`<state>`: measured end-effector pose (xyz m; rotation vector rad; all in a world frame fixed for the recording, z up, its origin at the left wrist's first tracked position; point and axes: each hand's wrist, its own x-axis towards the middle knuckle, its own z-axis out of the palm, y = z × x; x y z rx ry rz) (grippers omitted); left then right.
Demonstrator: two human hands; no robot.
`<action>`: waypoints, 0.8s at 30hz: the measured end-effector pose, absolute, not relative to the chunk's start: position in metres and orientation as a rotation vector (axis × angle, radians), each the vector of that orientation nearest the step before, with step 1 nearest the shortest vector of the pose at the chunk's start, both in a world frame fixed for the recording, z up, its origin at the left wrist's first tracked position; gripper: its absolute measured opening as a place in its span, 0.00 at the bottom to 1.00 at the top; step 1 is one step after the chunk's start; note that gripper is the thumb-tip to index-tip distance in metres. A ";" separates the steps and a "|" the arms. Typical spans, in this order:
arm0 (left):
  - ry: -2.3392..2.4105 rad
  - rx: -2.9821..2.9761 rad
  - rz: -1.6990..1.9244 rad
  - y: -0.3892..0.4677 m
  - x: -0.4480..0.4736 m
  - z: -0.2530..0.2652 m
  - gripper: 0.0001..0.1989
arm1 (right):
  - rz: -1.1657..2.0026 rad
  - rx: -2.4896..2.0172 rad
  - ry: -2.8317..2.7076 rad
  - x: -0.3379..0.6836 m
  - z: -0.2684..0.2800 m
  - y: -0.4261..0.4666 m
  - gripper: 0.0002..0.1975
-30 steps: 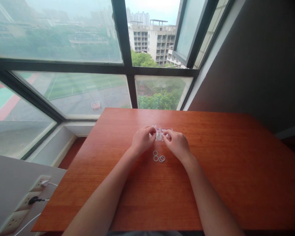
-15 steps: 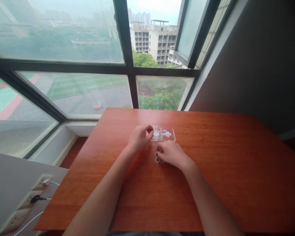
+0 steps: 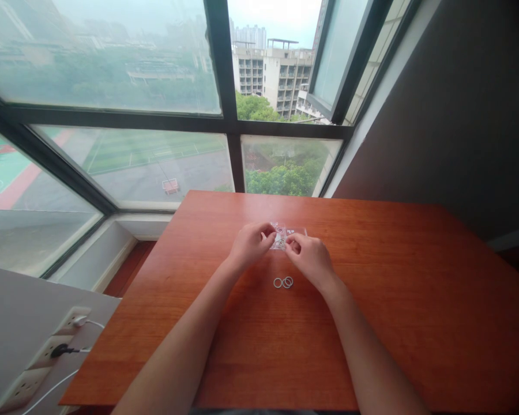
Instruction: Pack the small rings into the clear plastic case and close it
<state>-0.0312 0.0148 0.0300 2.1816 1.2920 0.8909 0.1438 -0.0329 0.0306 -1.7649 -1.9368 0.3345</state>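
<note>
A small clear plastic box (image 3: 278,244) with rings inside lies on the table, its clear lid (image 3: 303,231) folded out to the right. My left hand (image 3: 251,245) is closed at the box's left edge, thumb and fingertips gripping it. My right hand (image 3: 310,259) is pinched at the box's right side, partly covering the lid. A ring seems to be between its fingertips, mostly hidden. Nearer to me, a pale ring (image 3: 274,283) lies flat beside two overlapping pale rings (image 3: 290,279).
The reddish-brown wooden table (image 3: 393,300) stretches widely to the right. Beyond its far edge is a dark-framed window (image 3: 125,119). At lower left, wall sockets (image 3: 47,351) hold plugs with cables beside the table edge.
My right hand has moved up and away from the loose rings to the box, and one ring has left the group. My left hand has shifted slightly right along the box.
</note>
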 end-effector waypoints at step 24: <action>1.243 2.199 0.929 0.010 -0.021 0.025 0.05 | 0.180 -1.806 -1.769 0.155 0.030 -0.028 0.06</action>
